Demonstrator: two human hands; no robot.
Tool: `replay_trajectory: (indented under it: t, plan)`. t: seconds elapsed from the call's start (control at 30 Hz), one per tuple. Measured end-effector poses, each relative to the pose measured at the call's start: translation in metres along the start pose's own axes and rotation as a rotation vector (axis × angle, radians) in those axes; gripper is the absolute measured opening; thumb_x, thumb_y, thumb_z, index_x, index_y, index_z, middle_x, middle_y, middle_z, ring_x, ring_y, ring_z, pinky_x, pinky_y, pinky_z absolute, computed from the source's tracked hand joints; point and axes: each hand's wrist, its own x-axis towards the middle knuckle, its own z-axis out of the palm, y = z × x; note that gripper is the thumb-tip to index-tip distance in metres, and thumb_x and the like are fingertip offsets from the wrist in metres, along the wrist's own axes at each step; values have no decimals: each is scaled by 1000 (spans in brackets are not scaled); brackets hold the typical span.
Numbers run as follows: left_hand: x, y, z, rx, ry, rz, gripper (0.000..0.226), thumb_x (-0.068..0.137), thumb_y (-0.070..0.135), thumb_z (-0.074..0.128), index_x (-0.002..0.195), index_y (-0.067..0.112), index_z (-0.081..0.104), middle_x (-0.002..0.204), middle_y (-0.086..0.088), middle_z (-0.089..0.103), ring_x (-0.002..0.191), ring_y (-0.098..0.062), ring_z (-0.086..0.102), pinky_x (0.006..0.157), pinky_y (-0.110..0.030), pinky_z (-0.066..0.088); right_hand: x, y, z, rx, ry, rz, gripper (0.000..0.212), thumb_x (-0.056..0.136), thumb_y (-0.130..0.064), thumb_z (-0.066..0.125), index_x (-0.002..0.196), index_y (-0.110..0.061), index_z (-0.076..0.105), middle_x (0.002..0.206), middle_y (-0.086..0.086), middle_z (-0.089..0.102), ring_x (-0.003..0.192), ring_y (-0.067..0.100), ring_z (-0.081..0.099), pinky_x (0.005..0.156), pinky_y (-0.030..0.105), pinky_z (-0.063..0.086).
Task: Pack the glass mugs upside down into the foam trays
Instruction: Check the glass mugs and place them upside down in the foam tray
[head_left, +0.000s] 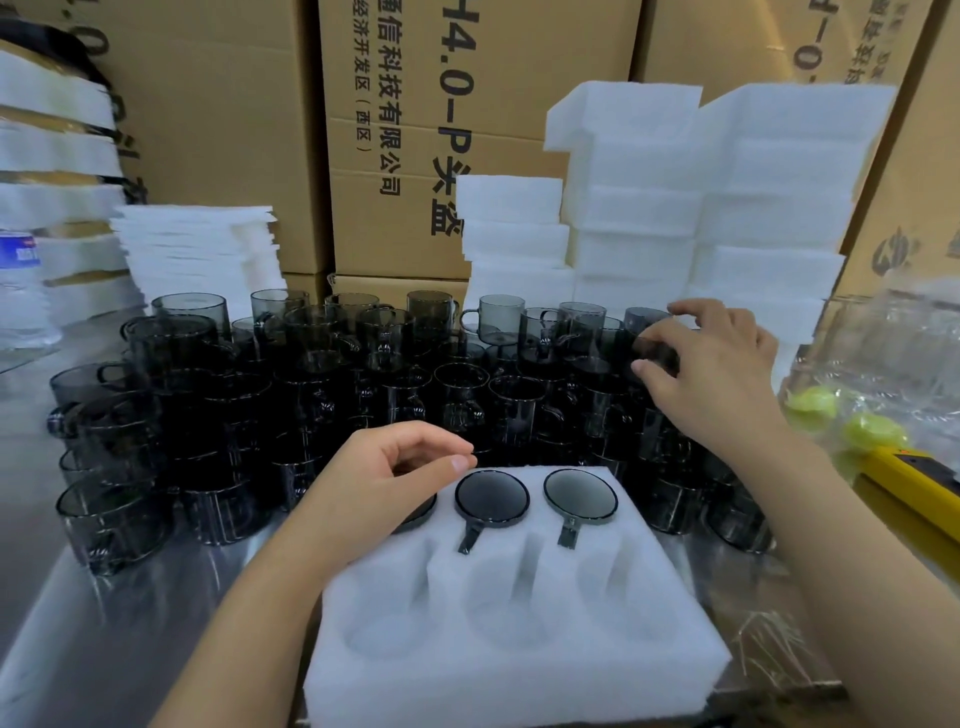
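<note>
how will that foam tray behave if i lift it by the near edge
The foam tray looks soft, so it would probably flex. The upside-down mugs sit only in its far row, so it is likely back-heavy and could sag or tip away.

**Occluded and cropped regions.** The third mug (418, 512) in the far row of the foam tray (519, 639) was largely covered by the left hand (387, 475). Only a dark arc of its base was seen, and contact between the two could not be determined. The dark mug (655, 352) pinched by the right hand (714, 376) was partly masked by that hand. The tray's near edge and both forearms were cut by the lower border. The stacked mugs (311, 405) behind were merged into one dark mass. A bottle (18, 280) at left and a yellow tool (914, 480) at right were cropped by the frame's sides. The bagged items (883, 353) at right were blurred.
</note>
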Motion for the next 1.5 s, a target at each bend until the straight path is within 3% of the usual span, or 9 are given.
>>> replay_trajectory:
  t: [0.27, 0.53, 0.63, 0.77, 0.93, 1.13, 1.23, 1.37, 1.5]
  plan:
    - [-1, 1, 0, -13, 1, 0, 11, 85, 27, 65, 94, 28, 71, 91, 8, 75, 92, -6, 69, 89, -31, 50, -13, -60, -28, 337, 83, -270, 17, 81, -28, 68, 96, -22, 68, 127, 6, 51, 113, 29, 47, 97, 44, 28]
    - [1, 2, 2, -112, 80, 17, 76, 62, 60, 54, 131, 39, 32, 91, 23, 71, 90, 7, 65, 72, -3, 44, -59, -102, 8, 608, -47, -500, 13, 80, -9, 69, 92, -5, 69, 119, 13, 55, 107, 29, 55, 90, 44, 47]
    - [2, 1, 2, -118, 65, 10, 65, 73, 53, 55, 132, 36, 36, 90, 18, 71, 89, 3, 66, 75, -5, 44, -62, -97, 10, 669, 22, -504, 11, 81, -10, 67, 92, -6, 68, 127, 4, 44, 114, 22, 49, 98, 29, 42]
    - [2, -3, 2, -127, 33, 2, 55, 87, 12, 67, 132, 30, 42, 84, 11, 71, 88, -9, 64, 90, -26, 47, -70, -94, 11, 700, -99, -458, 16, 79, -11, 70, 94, -13, 65, 136, 0, 31, 113, 11, 39, 99, 8, 28]
    - [-1, -1, -1, -126, 17, 5, 52, 75, 30, 65, 121, 42, 45, 99, -2, 72, 99, -25, 64, 91, -31, 49, -71, -94, 9, 705, -121, -445, 30, 75, -7, 76, 100, -13, 61, 128, -2, 41, 117, 12, 42, 102, 12, 27]
    - [-1, -3, -2, -131, -5, 10, 74, 75, 28, 66, 140, 36, 31, 102, 1, 73, 104, -31, 62, 95, -42, 47, -72, -93, 8, 753, -66, -508, 61, 72, -8, 75, 122, -22, 42, 127, 6, 47, 124, 12, 39, 101, 24, 35]
    - [0, -4, -3, -156, -3, 11, 69, 76, 26, 65, 138, 36, 35, 101, -2, 73, 95, -36, 61, 87, -40, 44, -72, -92, 10, 766, -46, -504, 60, 74, -15, 75, 124, -21, 43, 125, -2, 46, 120, 8, 40, 100, 22, 36]
    - [-1, -3, -3, -149, -6, 21, 59, 73, 36, 67, 127, 42, 44, 101, -5, 73, 96, -15, 66, 94, -32, 46, -73, -89, 12, 753, -33, -492, 56, 78, -28, 73, 125, -14, 47, 123, -10, 43, 118, 4, 40, 99, 18, 35]
    - [-2, -2, -4, -158, -18, 51, 60, 79, 27, 62, 132, 42, 42, 100, -15, 70, 98, -27, 64, 92, -39, 46, -73, -89, 11, 751, -38, -505, 56, 81, -35, 68, 127, -15, 45, 123, -13, 41, 118, 4, 41, 100, 18, 33]
